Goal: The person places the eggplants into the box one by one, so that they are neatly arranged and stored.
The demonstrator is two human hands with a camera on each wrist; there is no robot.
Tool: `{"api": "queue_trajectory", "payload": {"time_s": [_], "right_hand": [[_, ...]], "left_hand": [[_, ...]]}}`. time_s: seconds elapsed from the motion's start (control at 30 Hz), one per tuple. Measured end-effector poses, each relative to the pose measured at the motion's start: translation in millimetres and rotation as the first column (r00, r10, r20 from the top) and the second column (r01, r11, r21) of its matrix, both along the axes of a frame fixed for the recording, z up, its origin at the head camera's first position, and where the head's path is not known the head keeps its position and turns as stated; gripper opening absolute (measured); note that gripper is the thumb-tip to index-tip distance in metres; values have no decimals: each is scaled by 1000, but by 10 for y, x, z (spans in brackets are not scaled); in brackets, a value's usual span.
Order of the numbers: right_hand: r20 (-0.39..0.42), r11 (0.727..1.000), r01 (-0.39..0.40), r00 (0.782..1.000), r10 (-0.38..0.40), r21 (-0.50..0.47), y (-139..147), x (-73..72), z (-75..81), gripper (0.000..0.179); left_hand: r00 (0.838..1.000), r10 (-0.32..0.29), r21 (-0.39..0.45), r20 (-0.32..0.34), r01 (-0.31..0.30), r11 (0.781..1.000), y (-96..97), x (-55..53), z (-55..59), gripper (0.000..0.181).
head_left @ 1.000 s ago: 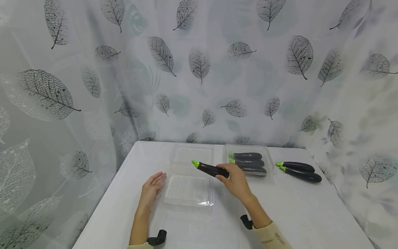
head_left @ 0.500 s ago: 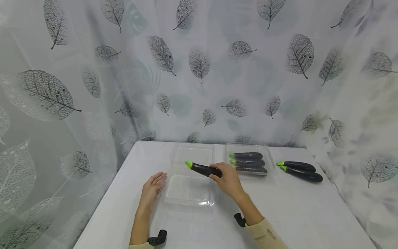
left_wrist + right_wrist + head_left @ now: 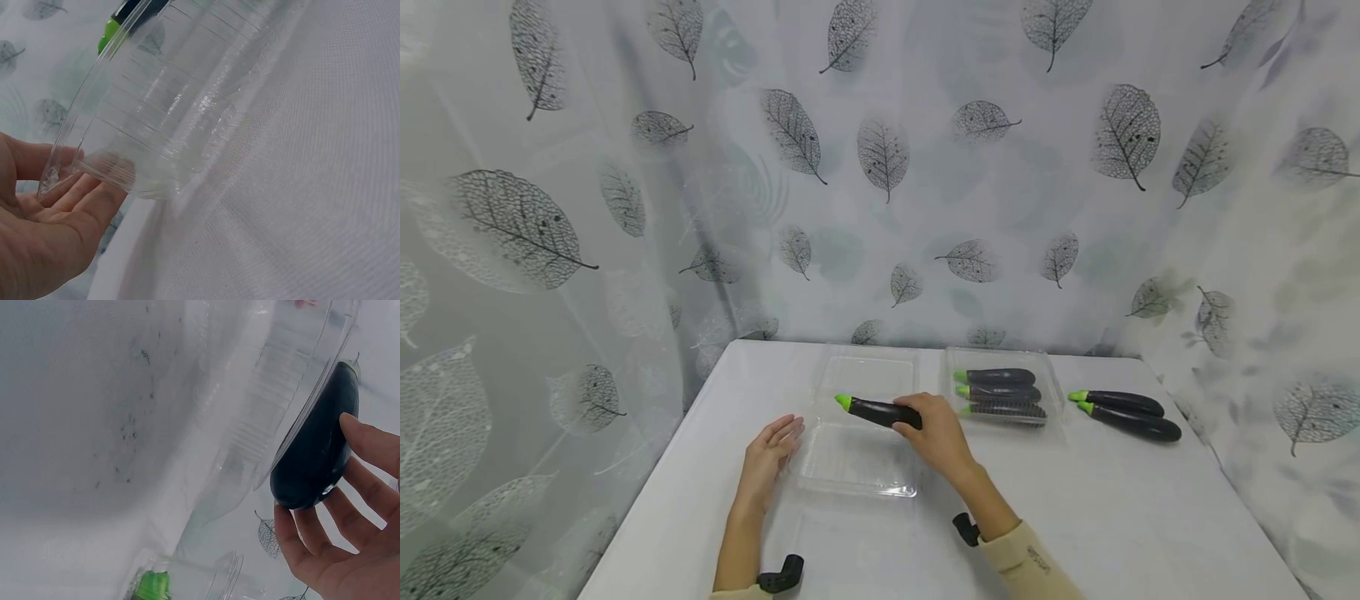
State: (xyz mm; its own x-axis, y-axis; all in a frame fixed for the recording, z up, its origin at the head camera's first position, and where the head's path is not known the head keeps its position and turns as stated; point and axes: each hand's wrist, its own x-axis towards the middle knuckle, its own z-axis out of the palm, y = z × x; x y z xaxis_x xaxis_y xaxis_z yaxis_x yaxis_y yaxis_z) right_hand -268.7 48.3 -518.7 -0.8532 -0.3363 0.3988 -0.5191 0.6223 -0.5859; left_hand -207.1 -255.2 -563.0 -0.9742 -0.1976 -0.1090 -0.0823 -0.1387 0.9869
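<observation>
My right hand (image 3: 942, 433) holds a dark eggplant (image 3: 874, 412) by its thick end, its bright green stem end pointing left. The eggplant is over the middle of an opened clear plastic clamshell box (image 3: 856, 460). In the right wrist view the thumb and fingers (image 3: 369, 487) are on either side of the eggplant (image 3: 319, 444), close above the box's rim. My left hand (image 3: 767, 458) is at the box's left side with relaxed fingers. The left wrist view shows its fingertips against the clear wall of the box (image 3: 144, 119), partly seen through the plastic.
Behind my right hand stands a second clear box (image 3: 1051, 379) holding three eggplants (image 3: 1000, 392), one of them striped by the ridged plastic over it. Two loose eggplants (image 3: 1131, 421) lie on the white table (image 3: 1112, 517) at the right. A leaf-print curtain (image 3: 880, 217) surrounds the table.
My right hand has carried the eggplant leftward from the box's right side to over its middle, tilting it a little more level. My left hand has stayed in place.
</observation>
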Motion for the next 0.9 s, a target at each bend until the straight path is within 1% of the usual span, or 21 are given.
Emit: {"api": "queue_trajectory", "payload": {"time_s": [0.17,0.27,0.53,0.77,0.9], "right_hand": [[9,1000,0,1000,0,-4,-66,-7,-18,38],[12,1000,-3,1000,3,-9,-105,-6,-20,38],[-3,1000,4,1000,-3,9,-209,1,-58,37],[1,999,7,1000,-7,42,-310,20,-116,38],[-20,997,14,1000,-13,74,-336,-2,-174,38]], "left_hand": [[1000,6,-8,-3,-6,1000,-2,-1,-15,52],[1000,8,3,-2,-8,1000,-11,-10,-27,51],[1000,0,-9,3,0,1000,-8,-7,-15,51],[1000,4,-26,-4,-4,1000,-9,6,-5,51],[1000,10,-26,-11,-10,1000,-2,7,-15,51]]}}
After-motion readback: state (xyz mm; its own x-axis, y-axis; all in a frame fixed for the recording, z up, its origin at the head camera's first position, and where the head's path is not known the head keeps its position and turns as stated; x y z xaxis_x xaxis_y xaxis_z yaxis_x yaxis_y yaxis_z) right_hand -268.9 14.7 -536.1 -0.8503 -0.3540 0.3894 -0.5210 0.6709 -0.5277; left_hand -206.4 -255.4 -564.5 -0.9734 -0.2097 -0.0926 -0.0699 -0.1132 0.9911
